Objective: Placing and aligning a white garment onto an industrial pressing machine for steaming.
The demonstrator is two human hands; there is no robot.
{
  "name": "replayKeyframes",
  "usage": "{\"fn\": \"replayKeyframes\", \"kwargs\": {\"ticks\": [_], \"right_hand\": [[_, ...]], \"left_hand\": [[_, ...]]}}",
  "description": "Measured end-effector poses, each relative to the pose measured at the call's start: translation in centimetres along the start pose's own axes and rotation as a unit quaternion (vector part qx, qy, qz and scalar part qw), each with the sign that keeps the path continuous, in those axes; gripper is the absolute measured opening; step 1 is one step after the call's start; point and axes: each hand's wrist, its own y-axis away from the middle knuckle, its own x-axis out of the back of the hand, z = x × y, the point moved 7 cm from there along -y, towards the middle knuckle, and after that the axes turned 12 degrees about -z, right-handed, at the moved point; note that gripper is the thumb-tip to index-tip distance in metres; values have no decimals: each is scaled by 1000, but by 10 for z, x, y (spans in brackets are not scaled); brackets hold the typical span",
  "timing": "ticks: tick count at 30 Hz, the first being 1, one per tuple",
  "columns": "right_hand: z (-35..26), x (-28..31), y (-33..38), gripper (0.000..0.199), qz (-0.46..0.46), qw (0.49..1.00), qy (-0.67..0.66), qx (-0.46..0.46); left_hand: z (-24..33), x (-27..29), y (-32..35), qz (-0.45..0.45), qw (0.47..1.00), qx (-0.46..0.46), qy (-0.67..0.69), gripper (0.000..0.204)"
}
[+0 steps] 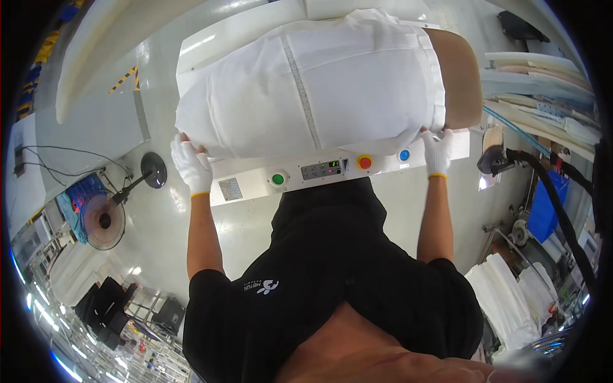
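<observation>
A large white fabric piece lies over a long padded board, with a narrow grey speckled strip running across it. At the right, the brown rounded end of the board sticks out past the fabric's hem. My left hand, in a white glove with some fingertips bare, pinches the fabric's near left corner. My right hand, gloved the same way, has its fingers closed on the near edge by the right hem. Parts of the fingers on both hands are hidden at the fabric.
Below the board, a white machine front carries a green button, a small control panel, a red button and a blue button. A standing fan is at the left. Stacked pale fabrics and a black hose are at the right.
</observation>
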Motion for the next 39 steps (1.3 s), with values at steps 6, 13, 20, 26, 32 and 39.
{"fn": "replayKeyframes", "kwargs": {"ticks": [6,13,20,26,32,39], "right_hand": [[-13,59,-27,30,51,994,-70,-61],[9,211,-117,46,248,969,-13,13],[111,105,-104,57,-3,990,-18,-142],[157,29,9,48,51,987,-26,-150],[195,-34,67,34,-65,975,-79,-197],[211,-83,109,25,-194,931,-186,-245]], "left_hand": [[-4,-25,7,-62,997,39,7,44],[69,-10,-8,-18,991,-58,-117,48],[-11,-18,48,3,997,66,44,50],[-67,-45,104,-89,908,284,294,49],[-81,-119,121,-160,814,328,452,53],[-94,-184,127,-208,751,346,523,59]]}}
